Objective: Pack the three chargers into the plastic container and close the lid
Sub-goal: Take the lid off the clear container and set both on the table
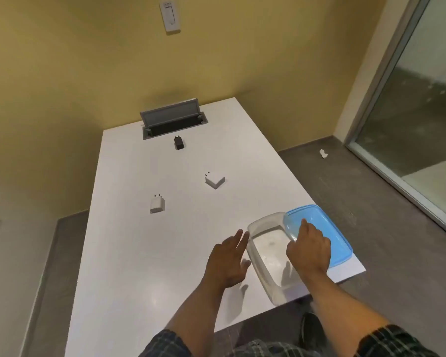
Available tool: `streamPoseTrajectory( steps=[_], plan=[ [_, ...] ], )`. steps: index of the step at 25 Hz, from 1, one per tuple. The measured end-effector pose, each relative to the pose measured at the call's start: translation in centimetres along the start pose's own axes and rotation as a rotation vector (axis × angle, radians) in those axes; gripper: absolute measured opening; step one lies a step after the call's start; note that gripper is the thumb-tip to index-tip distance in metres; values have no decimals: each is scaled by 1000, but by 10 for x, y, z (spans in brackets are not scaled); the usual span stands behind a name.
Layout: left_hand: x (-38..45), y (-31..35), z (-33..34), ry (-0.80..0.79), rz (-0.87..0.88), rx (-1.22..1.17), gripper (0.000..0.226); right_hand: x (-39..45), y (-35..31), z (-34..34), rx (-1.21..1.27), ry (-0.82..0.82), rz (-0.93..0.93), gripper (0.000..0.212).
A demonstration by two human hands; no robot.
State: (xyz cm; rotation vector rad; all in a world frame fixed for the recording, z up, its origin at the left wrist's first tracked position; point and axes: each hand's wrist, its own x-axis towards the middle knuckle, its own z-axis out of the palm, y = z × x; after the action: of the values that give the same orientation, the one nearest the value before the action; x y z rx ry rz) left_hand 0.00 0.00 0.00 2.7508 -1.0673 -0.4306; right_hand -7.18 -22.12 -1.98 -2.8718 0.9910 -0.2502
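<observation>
A clear plastic container (262, 266) stands empty near the table's right front corner. My right hand (308, 249) grips the blue lid (327, 233) and holds it tilted off the container's right side. My left hand (228, 261) hovers open just left of the container, fingers spread. Three chargers lie apart on the white table (129, 253): a white charger (157, 204) at middle left, a second white charger (214, 181) at centre, and a black charger (179, 143) far back.
An open grey cable hatch (172, 119) is set in the table's far end, just behind the black charger. The table's right edge runs close beside the lid. A crumpled paper scrap (323, 153) lies on the grey floor by a glass door.
</observation>
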Motion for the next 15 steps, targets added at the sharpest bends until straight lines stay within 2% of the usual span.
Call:
streamPoseTrajectory(
  steps=[6, 9, 15],
  plan=[
    [8, 8, 11, -180, 122, 219, 71, -2, 12, -11, -130, -199, 151, 32],
    [11, 8, 13, -209, 105, 229, 69, -4, 15, -8, -176, -237, 155, 25],
    [12, 10, 14, -221, 87, 208, 69, -7, 17, -2, -87, -318, 197, 23]
  ],
)
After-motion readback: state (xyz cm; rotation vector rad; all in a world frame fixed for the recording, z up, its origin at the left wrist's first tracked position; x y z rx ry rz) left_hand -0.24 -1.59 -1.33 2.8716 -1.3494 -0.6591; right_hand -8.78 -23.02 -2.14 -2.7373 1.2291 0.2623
